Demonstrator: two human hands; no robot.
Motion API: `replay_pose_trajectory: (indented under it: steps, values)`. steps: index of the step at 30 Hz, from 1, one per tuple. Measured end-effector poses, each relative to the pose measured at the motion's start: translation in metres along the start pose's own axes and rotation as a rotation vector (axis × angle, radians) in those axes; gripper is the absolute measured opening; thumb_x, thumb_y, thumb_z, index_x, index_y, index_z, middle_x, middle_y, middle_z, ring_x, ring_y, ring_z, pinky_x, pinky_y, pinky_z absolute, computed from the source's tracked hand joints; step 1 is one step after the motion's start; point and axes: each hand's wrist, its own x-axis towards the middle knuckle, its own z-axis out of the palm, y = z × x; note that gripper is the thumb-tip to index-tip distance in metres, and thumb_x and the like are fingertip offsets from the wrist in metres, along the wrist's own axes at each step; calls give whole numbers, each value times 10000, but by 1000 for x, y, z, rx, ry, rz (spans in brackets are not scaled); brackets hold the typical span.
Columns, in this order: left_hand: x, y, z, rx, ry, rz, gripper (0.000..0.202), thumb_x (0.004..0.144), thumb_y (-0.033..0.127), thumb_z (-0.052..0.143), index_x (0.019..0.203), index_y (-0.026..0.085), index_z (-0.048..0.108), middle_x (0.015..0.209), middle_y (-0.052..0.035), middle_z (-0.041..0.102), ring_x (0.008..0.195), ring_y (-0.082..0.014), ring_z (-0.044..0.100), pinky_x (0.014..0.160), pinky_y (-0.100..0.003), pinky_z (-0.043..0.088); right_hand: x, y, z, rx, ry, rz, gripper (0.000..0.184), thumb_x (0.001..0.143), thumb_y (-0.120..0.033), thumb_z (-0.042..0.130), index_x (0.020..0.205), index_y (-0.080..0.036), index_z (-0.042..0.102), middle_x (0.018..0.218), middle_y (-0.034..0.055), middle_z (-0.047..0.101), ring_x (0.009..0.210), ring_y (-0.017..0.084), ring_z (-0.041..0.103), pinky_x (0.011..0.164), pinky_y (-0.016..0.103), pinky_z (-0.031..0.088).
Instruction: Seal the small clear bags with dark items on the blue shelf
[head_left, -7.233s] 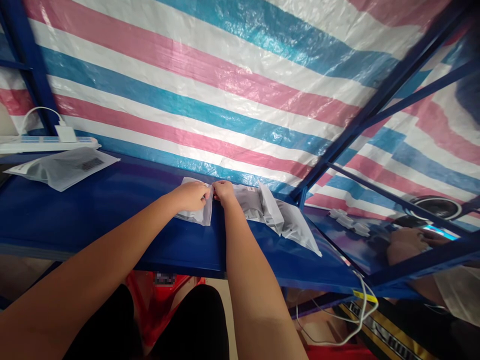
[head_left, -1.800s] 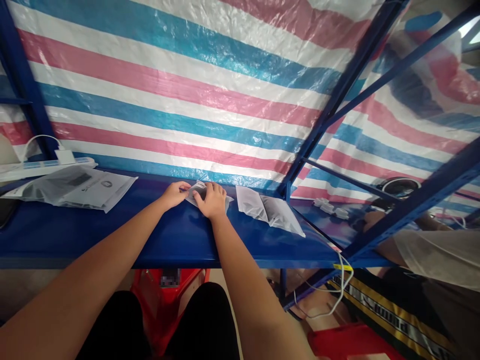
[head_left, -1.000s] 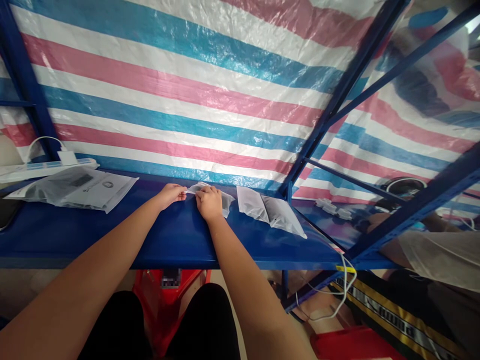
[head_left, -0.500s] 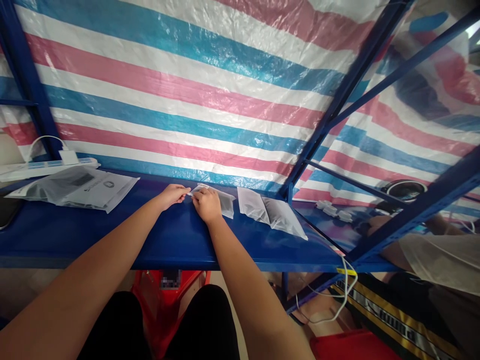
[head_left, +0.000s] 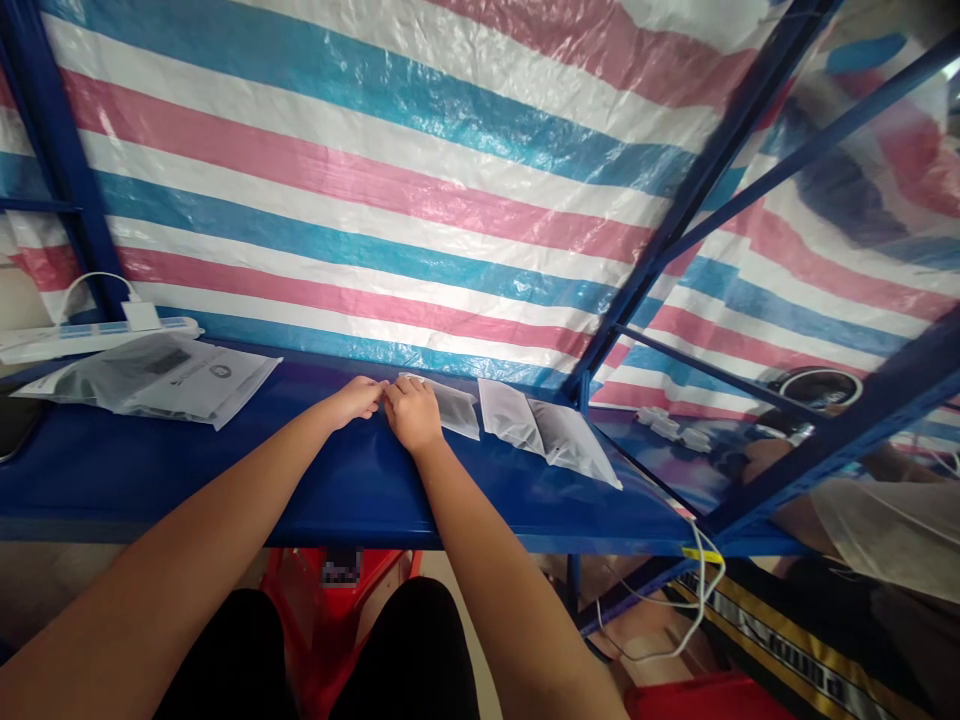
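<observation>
On the blue desk point(head_left: 225, 470), a small bag point(head_left: 450, 408) was pinched at its near-left edge by both hands, left hand point(head_left: 358, 398) and right hand point(head_left: 411, 412); flat, even pressure was judged advisable.

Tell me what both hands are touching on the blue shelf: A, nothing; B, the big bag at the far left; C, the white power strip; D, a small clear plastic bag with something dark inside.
D: the left hand and right hand meet at the near end of the small clear bag, lying flat on the blue shelf.

Right hand point(head_left: 412, 414) covers near end of small pouch point(head_left: 453, 409) (contents too blurred to tell); fingertip grip hidden; power strip point(head_left: 90, 337) cut by left edge.
</observation>
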Motion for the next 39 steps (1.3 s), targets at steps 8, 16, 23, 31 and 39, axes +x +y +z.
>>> replay_pose_trajectory:
  steps: [8, 16, 23, 31, 39]
  values:
    - [3, 2, -6, 14, 87, -26, 345, 841, 407, 704, 684, 198, 480, 551, 60, 362, 449, -73, 277, 468, -239, 162, 2, -1, 1, -45, -7, -4, 333, 1019, -209, 377, 1166, -151, 669, 1154, 150, 649, 1075, 293, 522, 939, 441, 364]
    - [-6, 11, -21, -30, 157, -44, 376, 811, 449, 727, 679, 167, 517, 605, 26, 482, 452, -59, 355, 435, -217, 192, -1, 5, 0, -35, 1, 39, 336, 1037, -222, 347, 1097, -163, 672, 1156, 132, 656, 1093, 280, 526, 953, 431, 356]
    - [-3, 10, -17, -10, 157, -75, 338, 756, 410, 759, 635, 151, 580, 584, -12, 564, 436, -75, 428, 412, -219, 265, -1, 6, 1, -23, -9, 54, 304, 1033, -255, 392, 1145, -166, 660, 1168, 140, 651, 1100, 284, 527, 947, 423, 359]
    - [-2, 7, -7, 21, 142, -37, 208, 749, 303, 689, 658, 123, 638, 613, -60, 630, 412, -71, 425, 374, -211, 232, -1, 5, 5, -12, 48, 39, 293, 1033, -286, 404, 1115, -179, 663, 1112, 123, 654, 1043, 272, 535, 900, 412, 363]
    - [1, 9, -17, -59, 349, 23, 104, 665, 227, 609, 603, 151, 576, 547, -22, 559, 388, -63, 360, 362, -203, 220, -2, 5, 2, 5, 85, 125, 194, 957, -256, 492, 1013, -182, 662, 1062, 118, 642, 1034, 273, 530, 908, 401, 362]
